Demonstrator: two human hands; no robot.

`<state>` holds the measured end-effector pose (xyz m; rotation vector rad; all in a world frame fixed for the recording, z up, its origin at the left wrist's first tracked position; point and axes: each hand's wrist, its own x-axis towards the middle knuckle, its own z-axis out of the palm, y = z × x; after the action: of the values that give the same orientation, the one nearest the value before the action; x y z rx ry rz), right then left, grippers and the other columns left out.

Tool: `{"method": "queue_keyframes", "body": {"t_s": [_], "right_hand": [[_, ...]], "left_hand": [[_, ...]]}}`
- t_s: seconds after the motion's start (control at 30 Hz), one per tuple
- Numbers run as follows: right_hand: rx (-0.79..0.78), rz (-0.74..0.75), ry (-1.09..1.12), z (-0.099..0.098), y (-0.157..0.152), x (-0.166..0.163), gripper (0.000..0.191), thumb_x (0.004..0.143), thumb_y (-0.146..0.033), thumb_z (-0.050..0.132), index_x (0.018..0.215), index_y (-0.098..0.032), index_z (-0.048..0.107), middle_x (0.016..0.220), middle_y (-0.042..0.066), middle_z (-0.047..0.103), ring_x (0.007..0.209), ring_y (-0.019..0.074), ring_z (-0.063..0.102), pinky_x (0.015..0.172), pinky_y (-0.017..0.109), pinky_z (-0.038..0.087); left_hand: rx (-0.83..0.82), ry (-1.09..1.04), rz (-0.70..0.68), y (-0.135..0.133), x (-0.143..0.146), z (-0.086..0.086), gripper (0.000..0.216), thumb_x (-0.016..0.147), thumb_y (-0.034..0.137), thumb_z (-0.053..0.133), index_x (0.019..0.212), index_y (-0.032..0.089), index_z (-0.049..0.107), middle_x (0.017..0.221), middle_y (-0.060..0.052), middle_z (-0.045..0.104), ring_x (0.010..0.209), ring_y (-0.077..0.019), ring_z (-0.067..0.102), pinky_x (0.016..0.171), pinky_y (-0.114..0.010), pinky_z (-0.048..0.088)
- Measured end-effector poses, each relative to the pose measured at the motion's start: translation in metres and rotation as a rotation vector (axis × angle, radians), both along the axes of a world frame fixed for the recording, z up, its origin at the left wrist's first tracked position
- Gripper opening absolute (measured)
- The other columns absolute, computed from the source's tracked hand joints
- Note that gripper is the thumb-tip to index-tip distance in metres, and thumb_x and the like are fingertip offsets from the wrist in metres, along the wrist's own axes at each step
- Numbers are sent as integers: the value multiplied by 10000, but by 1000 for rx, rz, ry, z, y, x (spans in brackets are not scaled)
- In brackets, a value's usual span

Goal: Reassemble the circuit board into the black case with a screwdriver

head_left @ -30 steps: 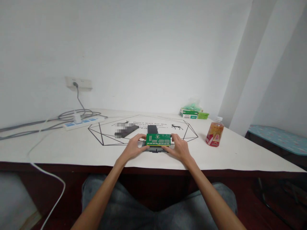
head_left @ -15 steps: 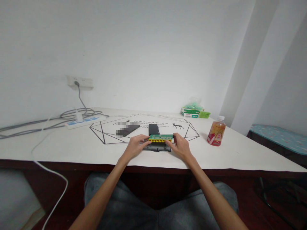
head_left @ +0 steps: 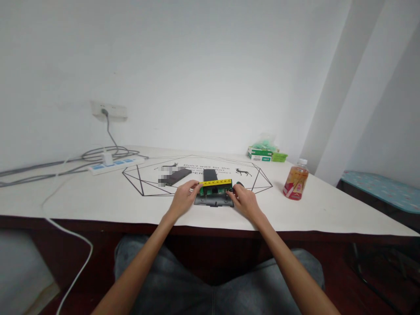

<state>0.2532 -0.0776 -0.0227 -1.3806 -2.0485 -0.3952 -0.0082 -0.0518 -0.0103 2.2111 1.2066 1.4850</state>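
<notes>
Board: the green circuit board (head_left: 215, 189) sits low in the middle of the frame, lying nearly flat over a dark grey case shell (head_left: 213, 201), with its yellow connector strip (head_left: 216, 182) along the far edge.
Left hand: the left hand (head_left: 183, 200) pinches the board's left end, fingers narrow and curled onto it.
Right hand: the right hand (head_left: 243, 200) grips the right end the same way; its fingertips hide that corner.
Seating: whether the board rests fully inside the shell cannot be told from this view.
Risk, tilt: if one end drops before the other, the board could wedge crooked against the shell's wall and flex.
Risk, fingers: fingertips caught between board and shell could stop it lying flat, or smear the contacts.
Risk, slide: the shell lies loose on the tabletop (head_left: 98, 197); an uneven press could push it back into the black slab (head_left: 210, 174) just behind.
Risk, liquid: the drink bottle (head_left: 295, 180) stands upright at centre right, well apart; a wide right elbow swing could tip it towards the electronics.
Farther out: a power strip (head_left: 113, 165) and coiled cables lie at centre left, clear of both hands.
</notes>
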Motion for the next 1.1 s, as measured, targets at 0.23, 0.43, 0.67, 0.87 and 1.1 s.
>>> {"method": "queue_keyframes", "body": {"t_s": [0.23, 0.43, 0.67, 0.87, 1.1], "right_hand": [[-52, -35, -62, 3, -2, -2, 292, 1058, -406, 402, 933, -199, 566, 931, 64, 718, 750, 188, 656, 589, 287, 266], [-97, -59, -48, 5, -3, -3, 303, 1063, -412, 392, 925, -205, 565, 913, 55, 719, 784, 198, 671, 606, 295, 278], [-129, -61, -46, 6, -2, -2, 292, 1065, -411, 387, 932, -206, 547, 921, 54, 711, 792, 193, 671, 603, 289, 271], [-162, -64, -50, 5, -1, -3, 291, 1068, -419, 381, 952, -206, 544, 880, 54, 706, 785, 192, 675, 606, 289, 265], [-177, -41, -10, 5, -2, -2, 302, 1063, -416, 385, 916, -208, 548, 821, 36, 683, 735, 177, 639, 603, 285, 251]], "left_hand": [[-83, 32, 7, -2, 1, 1, 440, 941, 586, 471, 1071, 213, 664, 767, -17, 686, 684, -192, 656, 623, -284, 516], [-53, 205, 62, -3, 0, 1, 765, 726, 602, 757, 1348, 206, 555, 936, -27, 704, 765, -225, 676, 668, -314, 517], [9, 219, 77, 3, -2, -4, 691, 779, 510, 750, 1365, 192, 569, 960, -33, 714, 846, -237, 681, 749, -332, 533], [55, 217, 122, -1, -1, -2, 680, 795, 468, 756, 1397, 215, 566, 1097, -58, 740, 907, -252, 699, 777, -343, 552], [49, 238, 149, -4, -1, 1, 663, 797, 415, 774, 1403, 249, 563, 1033, -27, 737, 886, -249, 704, 750, -326, 539]]}}
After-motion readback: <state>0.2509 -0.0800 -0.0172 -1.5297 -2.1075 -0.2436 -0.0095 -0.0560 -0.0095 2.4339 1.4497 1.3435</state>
